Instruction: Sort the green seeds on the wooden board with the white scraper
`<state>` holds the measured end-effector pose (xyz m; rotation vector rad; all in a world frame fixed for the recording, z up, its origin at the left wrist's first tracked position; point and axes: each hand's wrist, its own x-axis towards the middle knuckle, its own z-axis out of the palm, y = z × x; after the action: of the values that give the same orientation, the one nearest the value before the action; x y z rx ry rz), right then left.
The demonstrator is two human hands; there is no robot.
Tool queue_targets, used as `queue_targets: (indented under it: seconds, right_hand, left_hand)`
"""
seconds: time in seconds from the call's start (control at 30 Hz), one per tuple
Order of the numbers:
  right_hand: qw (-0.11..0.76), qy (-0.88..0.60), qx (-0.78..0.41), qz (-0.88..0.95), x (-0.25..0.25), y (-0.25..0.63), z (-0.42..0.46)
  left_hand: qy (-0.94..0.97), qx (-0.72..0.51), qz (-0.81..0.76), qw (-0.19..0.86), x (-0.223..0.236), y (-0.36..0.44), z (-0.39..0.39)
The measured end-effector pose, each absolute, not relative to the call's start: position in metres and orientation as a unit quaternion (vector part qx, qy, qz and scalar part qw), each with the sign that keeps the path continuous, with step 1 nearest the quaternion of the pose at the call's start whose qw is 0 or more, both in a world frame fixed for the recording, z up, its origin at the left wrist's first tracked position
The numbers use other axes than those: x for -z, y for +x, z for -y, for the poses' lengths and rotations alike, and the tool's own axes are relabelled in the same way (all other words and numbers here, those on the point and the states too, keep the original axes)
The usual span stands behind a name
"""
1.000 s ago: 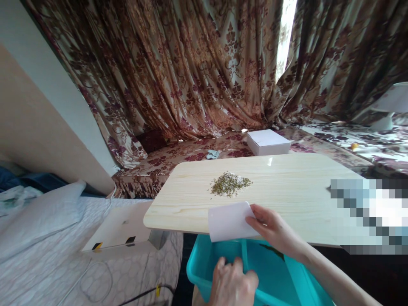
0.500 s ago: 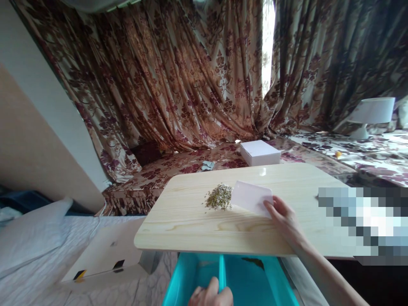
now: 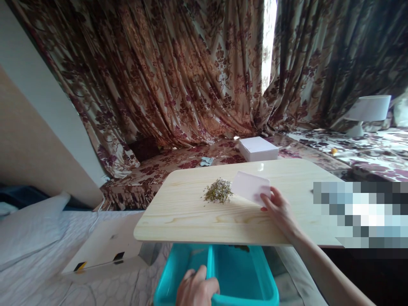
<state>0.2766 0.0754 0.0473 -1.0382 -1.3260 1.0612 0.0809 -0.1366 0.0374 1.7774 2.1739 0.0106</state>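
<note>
Clearly, the right hand (image 3: 276, 203) grasps a thin white card (image 3: 248, 187) above the bench (image 3: 191, 225), its far end just beside the heap of green and pale grains (image 3: 219, 190) lying on the bench. Below the bench's near edge, the left hand (image 3: 198, 288) is curled at the near side of a teal divided bin (image 3: 245, 272); I can't tell whether it grips. Past the bench's far edge sit a white box (image 3: 259, 148) and a bluish cloth (image 3: 206, 161).

White lamp (image 3: 371, 108) beside patterned curtains (image 3: 204, 72)
</note>
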Motion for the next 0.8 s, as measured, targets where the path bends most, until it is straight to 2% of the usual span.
queue_targets:
  seconds: [0.3,0.8]
  right_hand:
    - [0.533,-0.438,-0.433,0.581,-0.044,0.268,-0.081]
    - [0.498,-0.437,-0.420,0.620,-0.048,0.269,-0.073]
  left_hand:
    - [0.640,-0.101,-0.739,0.185,-0.039,0.071,0.138]
    - [0.637,-0.096,-0.738,0.201,-0.043,0.086,0.134]
